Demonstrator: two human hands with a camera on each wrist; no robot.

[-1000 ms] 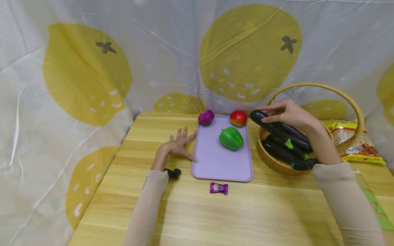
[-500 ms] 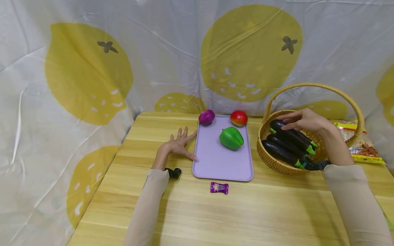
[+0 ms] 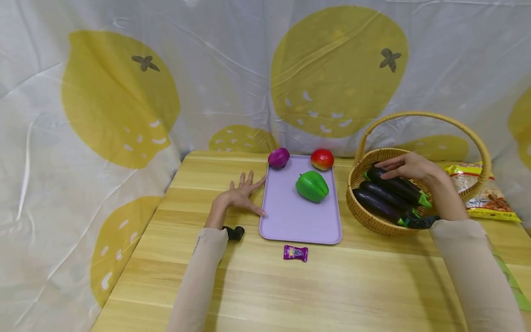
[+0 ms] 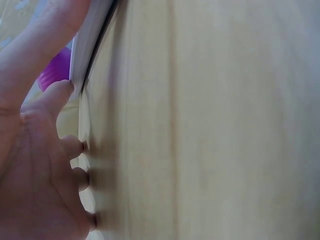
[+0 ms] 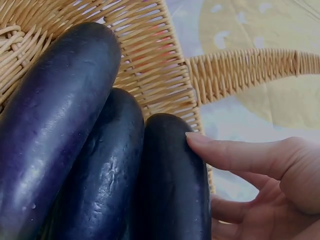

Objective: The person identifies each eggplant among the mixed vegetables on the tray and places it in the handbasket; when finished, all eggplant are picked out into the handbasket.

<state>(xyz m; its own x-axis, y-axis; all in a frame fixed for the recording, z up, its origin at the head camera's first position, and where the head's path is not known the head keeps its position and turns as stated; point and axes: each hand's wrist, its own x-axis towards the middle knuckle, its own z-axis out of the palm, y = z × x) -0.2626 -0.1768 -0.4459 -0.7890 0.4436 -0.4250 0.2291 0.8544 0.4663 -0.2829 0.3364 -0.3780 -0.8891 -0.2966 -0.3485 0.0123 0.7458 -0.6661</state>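
In the head view my left hand (image 3: 238, 198) lies with fingers spread at the left edge of the lilac tray (image 3: 299, 226). The left wrist view has its thumb and forefinger close by the tray's side (image 4: 90, 45). Over the wicker basket (image 3: 367, 223), my right hand (image 3: 415, 167) holds the back eggplant (image 3: 392, 182) near its rounded end. Its thumb presses that dark eggplant (image 5: 172, 175) in the right wrist view, the other fingers on the far side. Two more eggplants (image 3: 375, 205) lie alongside. A green bell pepper (image 3: 312, 186) sits on the tray.
A purple onion-like vegetable (image 3: 279, 157) and a red mango-like fruit (image 3: 322, 159) sit at the tray's far corners. A small purple candy packet (image 3: 296, 253) lies in front of it. The basket's tall handle (image 3: 423, 114) arches beside a yellow snack bag (image 3: 481, 189).
My right hand has lowered the eggplant from over the basket's left rim into the basket, moving right, then shifted it slightly among the others. The left hand has stayed at the tray.
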